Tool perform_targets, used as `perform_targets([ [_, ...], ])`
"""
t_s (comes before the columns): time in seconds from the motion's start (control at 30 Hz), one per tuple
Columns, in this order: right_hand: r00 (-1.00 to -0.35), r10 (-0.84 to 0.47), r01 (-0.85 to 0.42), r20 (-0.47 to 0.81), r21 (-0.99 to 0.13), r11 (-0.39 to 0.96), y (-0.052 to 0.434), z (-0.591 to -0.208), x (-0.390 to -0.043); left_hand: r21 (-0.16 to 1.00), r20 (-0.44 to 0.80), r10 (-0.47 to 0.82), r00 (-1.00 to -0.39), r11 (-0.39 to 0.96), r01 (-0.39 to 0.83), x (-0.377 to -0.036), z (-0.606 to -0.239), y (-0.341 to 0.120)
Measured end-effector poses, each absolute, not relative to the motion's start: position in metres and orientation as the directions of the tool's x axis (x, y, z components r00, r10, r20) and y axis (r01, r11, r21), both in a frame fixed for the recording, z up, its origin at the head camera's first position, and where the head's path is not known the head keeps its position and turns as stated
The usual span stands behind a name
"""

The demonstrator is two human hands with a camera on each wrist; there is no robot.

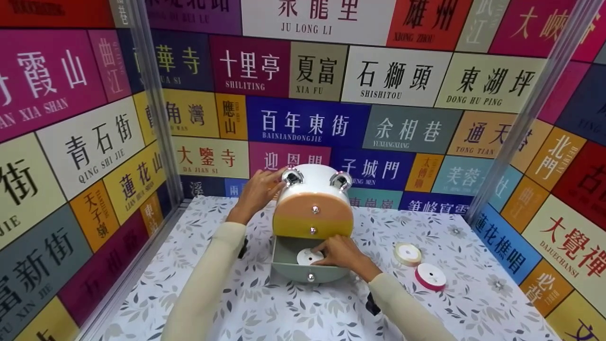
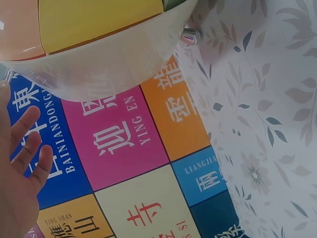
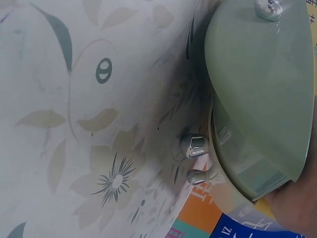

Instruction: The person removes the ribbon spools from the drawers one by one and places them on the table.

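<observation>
A small rounded chest of drawers (image 1: 312, 201) with a white top and silver ball eyes stands on the table. Its green bottom drawer (image 1: 289, 272) is pulled out; the orange and yellow drawers above are closed. My right hand (image 1: 343, 253) reaches into the green drawer and pinches the edge of a white ribbon spool (image 1: 307, 257). In the right wrist view the green drawer front (image 3: 262, 84) hides most of that hand. By the left silver eye, my left hand (image 1: 259, 189) rests its fingers against the chest's upper side. The left wrist view shows those fingers (image 2: 32, 144) loosely bent.
To the right of the chest lie a spool of cream ribbon (image 1: 407, 254) and a spool of red ribbon (image 1: 430, 277). A floral cloth (image 1: 189, 265) covers the table. Walls of coloured place-name signs (image 1: 307, 123) close in the back and sides.
</observation>
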State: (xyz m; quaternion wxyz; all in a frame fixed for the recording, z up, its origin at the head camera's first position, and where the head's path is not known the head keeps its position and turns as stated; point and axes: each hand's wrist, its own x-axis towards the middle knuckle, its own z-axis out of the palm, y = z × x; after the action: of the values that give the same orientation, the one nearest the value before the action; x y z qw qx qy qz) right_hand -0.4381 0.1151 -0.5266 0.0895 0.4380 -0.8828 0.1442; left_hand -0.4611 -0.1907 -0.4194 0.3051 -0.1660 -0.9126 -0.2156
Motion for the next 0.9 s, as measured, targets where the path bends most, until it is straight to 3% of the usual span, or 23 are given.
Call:
perform_targets([
  [0.1, -0.579, -0.758, -0.814, 0.299, -0.163, 0.557, 0.1150, -0.5268, -0.4381, 0.295, 0.635, 0.172, -0.753, 0.847, 0.442, -0.4614, -0.4197, -0.1906],
  [0.9, -0.595, -0.736, -0.803, 0.323, -0.188, 0.566, 0.1141, -0.5250, -0.4409, 0.311, 0.593, 0.155, -0.790, 0.861, 0.403, -0.4608, -0.4175, -0.1896],
])
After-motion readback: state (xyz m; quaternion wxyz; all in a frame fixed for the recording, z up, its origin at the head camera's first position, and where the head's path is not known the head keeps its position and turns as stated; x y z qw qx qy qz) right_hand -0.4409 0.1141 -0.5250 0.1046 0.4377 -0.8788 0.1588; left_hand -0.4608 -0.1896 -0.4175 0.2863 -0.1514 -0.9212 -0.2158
